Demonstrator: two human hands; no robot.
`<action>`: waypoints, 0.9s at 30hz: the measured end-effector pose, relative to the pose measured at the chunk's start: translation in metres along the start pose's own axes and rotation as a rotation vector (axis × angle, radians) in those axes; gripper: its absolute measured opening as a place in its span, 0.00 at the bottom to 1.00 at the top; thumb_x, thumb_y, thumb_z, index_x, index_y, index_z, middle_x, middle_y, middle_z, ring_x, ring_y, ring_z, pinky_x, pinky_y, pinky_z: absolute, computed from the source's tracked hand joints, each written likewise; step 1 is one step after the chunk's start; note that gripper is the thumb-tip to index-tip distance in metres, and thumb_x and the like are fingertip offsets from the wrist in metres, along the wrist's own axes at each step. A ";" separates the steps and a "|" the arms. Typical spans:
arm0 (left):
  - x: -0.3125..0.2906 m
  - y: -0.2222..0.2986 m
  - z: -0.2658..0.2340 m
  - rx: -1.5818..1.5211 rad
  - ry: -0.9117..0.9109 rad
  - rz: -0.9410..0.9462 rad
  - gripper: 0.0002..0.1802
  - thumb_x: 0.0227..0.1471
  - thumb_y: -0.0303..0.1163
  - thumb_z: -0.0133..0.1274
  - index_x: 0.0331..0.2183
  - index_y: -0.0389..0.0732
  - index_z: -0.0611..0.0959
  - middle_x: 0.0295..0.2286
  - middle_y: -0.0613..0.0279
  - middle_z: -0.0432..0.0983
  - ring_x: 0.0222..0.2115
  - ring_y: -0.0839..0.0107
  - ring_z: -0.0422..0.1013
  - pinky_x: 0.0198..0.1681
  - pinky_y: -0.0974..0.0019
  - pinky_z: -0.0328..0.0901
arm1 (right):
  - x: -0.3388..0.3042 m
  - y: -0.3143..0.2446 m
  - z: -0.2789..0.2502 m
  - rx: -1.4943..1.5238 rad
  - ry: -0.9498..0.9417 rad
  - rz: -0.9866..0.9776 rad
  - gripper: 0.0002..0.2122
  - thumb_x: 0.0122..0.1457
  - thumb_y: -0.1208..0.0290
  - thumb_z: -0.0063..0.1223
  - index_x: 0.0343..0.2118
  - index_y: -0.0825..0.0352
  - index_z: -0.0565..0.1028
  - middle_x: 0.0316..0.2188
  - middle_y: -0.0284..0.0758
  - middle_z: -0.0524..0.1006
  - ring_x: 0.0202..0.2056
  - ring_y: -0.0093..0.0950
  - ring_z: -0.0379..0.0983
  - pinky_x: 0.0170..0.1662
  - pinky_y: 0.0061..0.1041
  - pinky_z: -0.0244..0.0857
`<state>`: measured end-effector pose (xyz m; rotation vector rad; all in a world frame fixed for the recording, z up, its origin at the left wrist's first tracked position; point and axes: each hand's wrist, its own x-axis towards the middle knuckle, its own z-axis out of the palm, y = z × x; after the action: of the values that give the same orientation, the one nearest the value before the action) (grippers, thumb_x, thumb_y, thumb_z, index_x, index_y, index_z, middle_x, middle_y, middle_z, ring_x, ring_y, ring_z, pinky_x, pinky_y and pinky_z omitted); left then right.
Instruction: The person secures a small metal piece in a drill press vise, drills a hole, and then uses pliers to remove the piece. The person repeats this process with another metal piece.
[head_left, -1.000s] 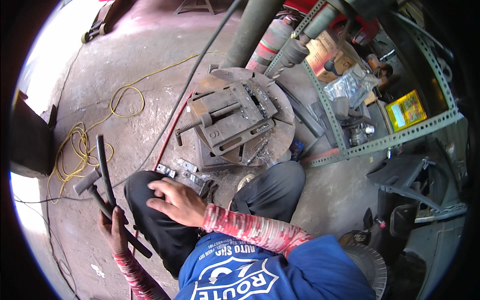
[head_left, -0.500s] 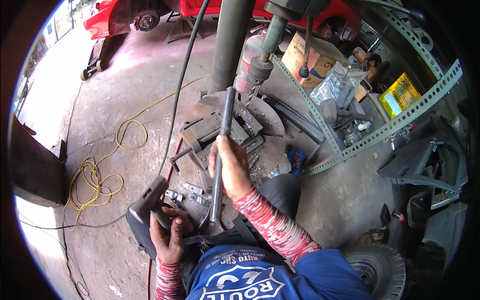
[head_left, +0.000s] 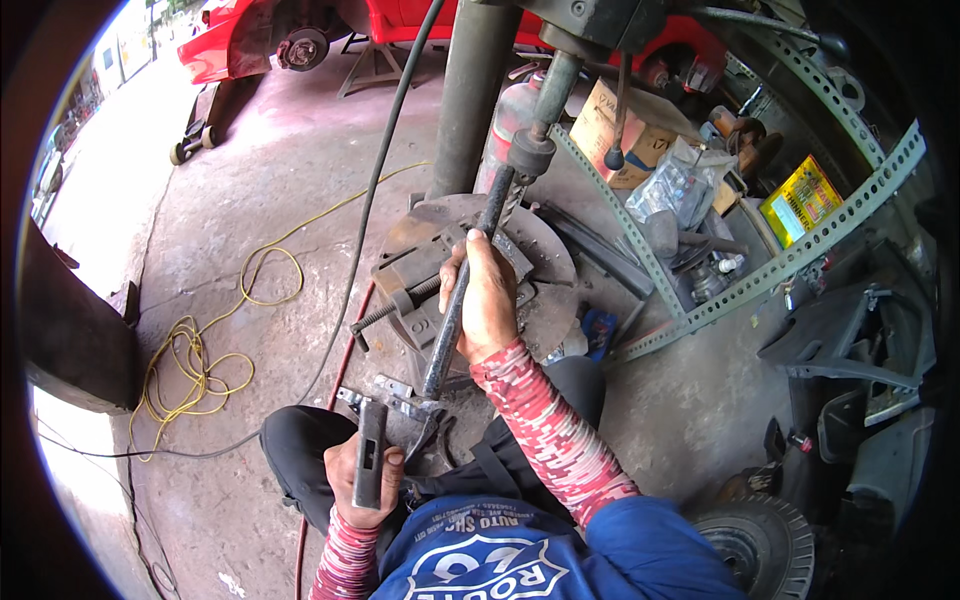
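My right hand (head_left: 487,300) is wrapped round a long dark metal rod (head_left: 446,345), which slants across the drill press vise (head_left: 405,265). The rod's upper end overlaps the drill bit (head_left: 512,208) below the chuck (head_left: 531,152); whether they touch I cannot tell. My left hand (head_left: 343,478), closed, holds a hammer (head_left: 370,440) over my left thigh, its dark head's top turned up and the handle mostly hidden. Small metal brackets (head_left: 392,386) lie just beyond it. A dark pointed metal tool (head_left: 425,432) is between my knees, beneath the rod.
The vise rests on a round press table (head_left: 555,250) with metal shavings. A black cable (head_left: 372,190) hangs left of the column (head_left: 468,110). Yellow cord (head_left: 185,375) lies coiled on the floor. At right stands a perforated metal frame (head_left: 770,285); a tire (head_left: 770,540) is behind my right side.
The hammer has swung round and moved right, so its head top now faces up. The rod has tilted rightward at its upper end, and my right hand has moved up and right with it.
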<state>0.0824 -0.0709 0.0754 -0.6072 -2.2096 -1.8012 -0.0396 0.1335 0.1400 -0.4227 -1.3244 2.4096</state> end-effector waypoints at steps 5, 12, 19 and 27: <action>0.014 0.008 0.000 0.055 -0.092 0.299 0.11 0.39 0.28 0.65 0.22 0.40 0.77 0.15 0.62 0.68 0.13 0.64 0.67 0.17 0.63 0.60 | 0.001 -0.006 0.004 0.063 -0.028 0.057 0.16 0.69 0.53 0.50 0.30 0.60 0.69 0.15 0.26 0.69 0.12 0.16 0.62 0.14 0.16 0.58; 0.030 0.001 0.029 0.215 0.010 0.670 0.16 0.42 0.28 0.64 0.18 0.40 0.70 0.15 0.60 0.65 0.15 0.59 0.66 0.19 0.59 0.60 | 0.004 -0.008 -0.011 -0.023 -0.088 0.041 0.16 0.68 0.51 0.51 0.34 0.61 0.70 0.16 0.28 0.69 0.13 0.18 0.64 0.15 0.17 0.58; 0.035 -0.008 0.029 0.026 -0.244 0.306 0.19 0.48 0.30 0.61 0.17 0.38 0.68 0.14 0.55 0.62 0.13 0.53 0.65 0.18 0.56 0.58 | 0.024 -0.018 -0.014 -0.007 -0.087 0.182 0.15 0.68 0.51 0.50 0.33 0.57 0.70 0.16 0.26 0.69 0.13 0.17 0.63 0.15 0.17 0.57; 0.029 -0.019 0.038 -0.030 -0.187 0.383 0.17 0.44 0.23 0.59 0.17 0.41 0.66 0.13 0.60 0.64 0.12 0.60 0.65 0.16 0.60 0.59 | 0.010 -0.005 -0.014 -0.101 -0.033 0.020 0.17 0.68 0.52 0.49 0.28 0.59 0.69 0.15 0.26 0.69 0.11 0.16 0.61 0.13 0.16 0.56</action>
<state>0.0512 -0.0324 0.0628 -1.1581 -2.0013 -1.6349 -0.0416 0.1509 0.1364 -0.4266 -1.4671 2.3828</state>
